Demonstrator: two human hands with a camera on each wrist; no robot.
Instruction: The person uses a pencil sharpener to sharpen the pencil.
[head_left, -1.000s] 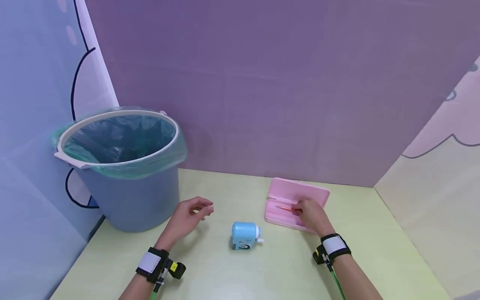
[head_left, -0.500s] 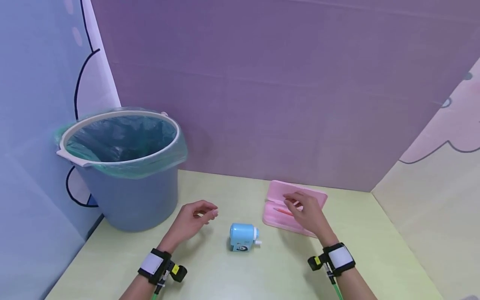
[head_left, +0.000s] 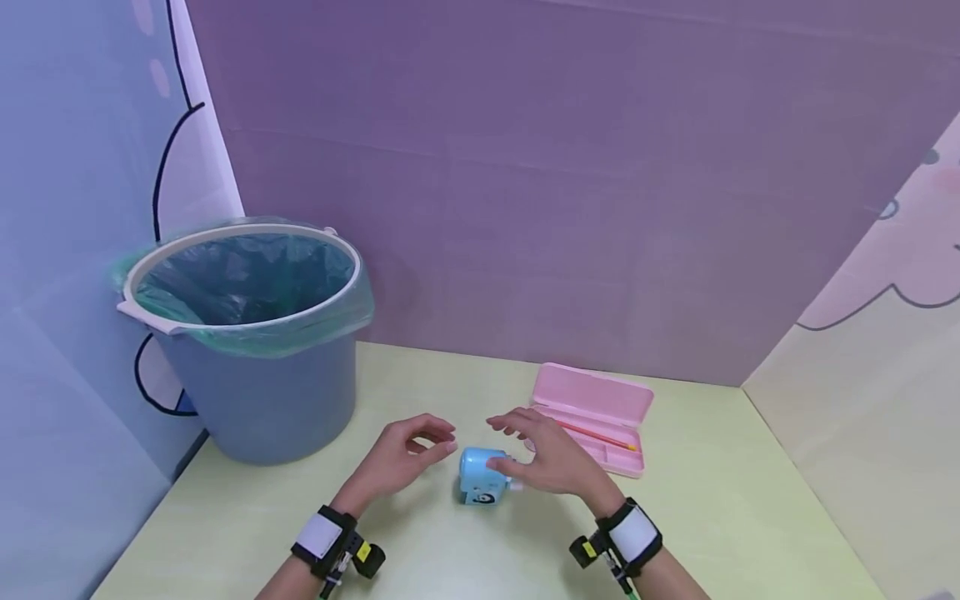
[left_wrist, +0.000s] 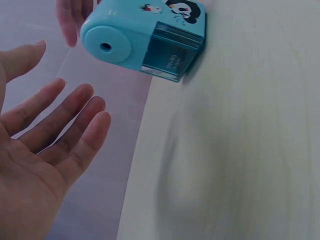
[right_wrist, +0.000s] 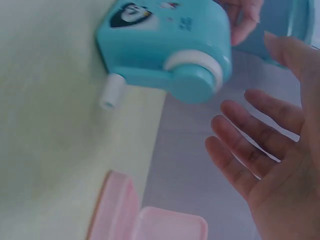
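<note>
A light blue crank pencil sharpener (head_left: 480,482) with a panda picture stands on the table between my hands. The left wrist view shows its pencil hole and see-through shavings drawer (left_wrist: 172,50); the right wrist view shows its crank with a white knob (right_wrist: 113,91). My left hand (head_left: 402,454) hovers just left of the sharpener, fingers relaxed and holding nothing. On the other side, my right hand (head_left: 553,458) has spread, empty fingers, and its thumb overlaps the sharpener in the head view. Behind it, an orange-red pencil (head_left: 603,437) lies in an open pink pencil case (head_left: 596,394).
At the left stands a large blue bin (head_left: 262,408) lined with a green bag (head_left: 300,337). A purple wall (head_left: 480,208) closes off the back of the pale table (head_left: 735,483), with patterned cloths on both sides.
My right hand released the pencil into the case, lifted away, and moved left and nearer to the sharpener. My left hand shifted slightly right toward the sharpener.
</note>
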